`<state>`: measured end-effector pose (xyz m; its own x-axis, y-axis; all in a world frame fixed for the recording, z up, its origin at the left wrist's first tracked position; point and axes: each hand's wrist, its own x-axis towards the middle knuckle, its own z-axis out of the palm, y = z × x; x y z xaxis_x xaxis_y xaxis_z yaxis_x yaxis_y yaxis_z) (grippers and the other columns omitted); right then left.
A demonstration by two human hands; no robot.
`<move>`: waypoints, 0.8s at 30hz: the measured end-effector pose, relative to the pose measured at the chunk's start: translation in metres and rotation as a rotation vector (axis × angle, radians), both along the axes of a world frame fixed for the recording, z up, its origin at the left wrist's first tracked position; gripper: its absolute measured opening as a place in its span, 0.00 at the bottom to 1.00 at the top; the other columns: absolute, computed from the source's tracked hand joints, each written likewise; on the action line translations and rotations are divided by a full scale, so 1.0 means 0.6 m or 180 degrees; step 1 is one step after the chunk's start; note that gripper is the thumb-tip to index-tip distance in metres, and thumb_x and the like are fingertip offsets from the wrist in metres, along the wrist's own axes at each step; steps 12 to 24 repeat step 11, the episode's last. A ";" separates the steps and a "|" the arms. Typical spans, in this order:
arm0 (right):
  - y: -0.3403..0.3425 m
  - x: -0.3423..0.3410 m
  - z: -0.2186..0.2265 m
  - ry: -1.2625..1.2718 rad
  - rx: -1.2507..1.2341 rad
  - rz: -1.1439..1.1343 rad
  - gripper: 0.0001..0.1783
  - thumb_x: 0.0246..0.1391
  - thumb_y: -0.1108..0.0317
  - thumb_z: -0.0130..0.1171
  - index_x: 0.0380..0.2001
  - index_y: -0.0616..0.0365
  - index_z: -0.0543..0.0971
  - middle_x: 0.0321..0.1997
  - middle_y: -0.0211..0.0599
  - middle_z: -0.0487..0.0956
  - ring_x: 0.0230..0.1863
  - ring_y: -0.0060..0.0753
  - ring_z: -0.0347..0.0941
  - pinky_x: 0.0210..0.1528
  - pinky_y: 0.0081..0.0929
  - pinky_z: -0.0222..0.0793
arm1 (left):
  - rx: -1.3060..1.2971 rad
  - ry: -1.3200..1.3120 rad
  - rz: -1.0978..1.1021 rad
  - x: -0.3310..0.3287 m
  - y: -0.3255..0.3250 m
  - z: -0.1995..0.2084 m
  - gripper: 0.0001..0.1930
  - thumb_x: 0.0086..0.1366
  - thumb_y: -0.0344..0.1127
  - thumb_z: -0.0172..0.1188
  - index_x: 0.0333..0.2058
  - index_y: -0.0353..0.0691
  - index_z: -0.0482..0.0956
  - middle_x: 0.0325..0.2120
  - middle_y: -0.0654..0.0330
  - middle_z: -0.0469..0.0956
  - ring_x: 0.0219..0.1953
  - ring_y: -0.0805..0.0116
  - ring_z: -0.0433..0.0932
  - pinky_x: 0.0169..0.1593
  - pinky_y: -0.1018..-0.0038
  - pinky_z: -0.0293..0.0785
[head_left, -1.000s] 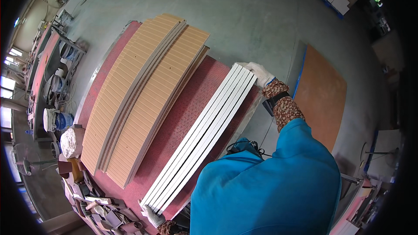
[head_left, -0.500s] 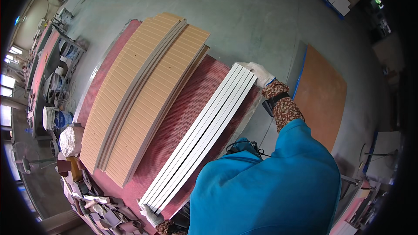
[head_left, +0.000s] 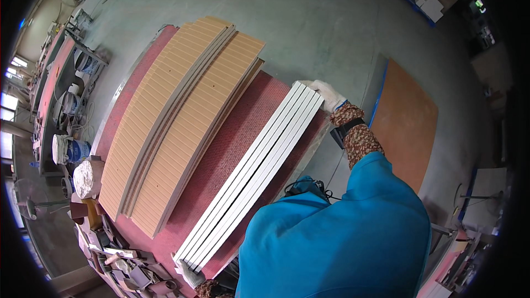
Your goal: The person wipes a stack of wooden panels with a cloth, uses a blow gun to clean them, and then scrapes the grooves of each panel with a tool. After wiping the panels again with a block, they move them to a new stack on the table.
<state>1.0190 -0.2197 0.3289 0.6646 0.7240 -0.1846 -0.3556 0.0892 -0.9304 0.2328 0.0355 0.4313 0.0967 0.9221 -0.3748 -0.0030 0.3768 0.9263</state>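
Several long white boards lie side by side along the near edge of a red mesh-covered table. My right hand, in a white glove, is closed around their far right end. At the near left end my left hand, also gloved, grips the same boards; part of it is cut off by my sleeve and the boards. Beyond them rest two stacks of grooved tan panels, a nearer stack and a farther stack. Neither hand touches those panels.
A brown sheet with a blue edge lies to the right. Offcuts and scraps crowd the lower left, near a white wrapped roll and a blue-and-white bucket. Workbenches line the left; white boxes stand far right.
Almost nothing differs. The whole scene sits very slightly farther left in the picture; both hands keep their hold on the ends of the white boards.
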 end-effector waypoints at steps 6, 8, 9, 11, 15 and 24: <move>-0.002 -0.017 0.066 0.0248 -0.0091 0.0004 0.24 0.63 0.70 0.50 0.58 0.73 0.75 0.65 0.47 0.77 0.60 0.35 0.76 0.63 0.26 0.72 | 0.0046 0.0295 0.0069 0.009 0.002 0.005 0.34 0.75 0.45 0.56 0.74 0.42 0.57 0.66 0.51 0.67 0.63 0.60 0.73 0.66 0.62 0.69; -0.004 -0.018 0.069 -0.0160 -0.0268 0.0072 0.23 0.63 0.69 0.51 0.58 0.73 0.75 0.65 0.46 0.77 0.60 0.34 0.76 0.63 0.26 0.72 | 0.0007 0.0276 0.0029 0.005 0.003 0.007 0.35 0.75 0.46 0.57 0.74 0.43 0.57 0.67 0.51 0.66 0.63 0.60 0.72 0.67 0.62 0.67; -0.007 -0.018 0.067 -0.0030 -0.0149 0.0092 0.21 0.65 0.68 0.51 0.57 0.70 0.76 0.66 0.46 0.76 0.61 0.34 0.75 0.64 0.26 0.70 | -0.0003 0.0271 0.0007 0.005 0.005 0.005 0.35 0.74 0.46 0.57 0.74 0.43 0.57 0.67 0.51 0.66 0.64 0.60 0.72 0.68 0.62 0.67; -0.008 -0.016 0.058 0.0230 0.0096 0.0144 0.17 0.69 0.66 0.51 0.55 0.63 0.78 0.68 0.45 0.74 0.63 0.34 0.73 0.65 0.28 0.67 | -0.0060 0.0301 -0.0030 0.004 0.004 0.002 0.36 0.74 0.47 0.58 0.74 0.43 0.56 0.68 0.51 0.65 0.64 0.60 0.72 0.69 0.62 0.66; -0.008 -0.016 0.058 0.0230 0.0096 0.0144 0.17 0.69 0.66 0.51 0.55 0.63 0.78 0.68 0.45 0.74 0.63 0.34 0.73 0.65 0.28 0.67 | -0.0060 0.0301 -0.0030 0.004 0.004 0.002 0.36 0.74 0.47 0.58 0.74 0.43 0.56 0.68 0.51 0.65 0.64 0.60 0.72 0.69 0.62 0.66; -0.008 -0.016 0.058 0.0230 0.0096 0.0144 0.17 0.69 0.66 0.51 0.55 0.63 0.78 0.68 0.45 0.74 0.63 0.34 0.73 0.65 0.28 0.67 | -0.0060 0.0301 -0.0030 0.004 0.004 0.002 0.36 0.74 0.47 0.58 0.74 0.43 0.56 0.68 0.51 0.65 0.64 0.60 0.72 0.69 0.62 0.66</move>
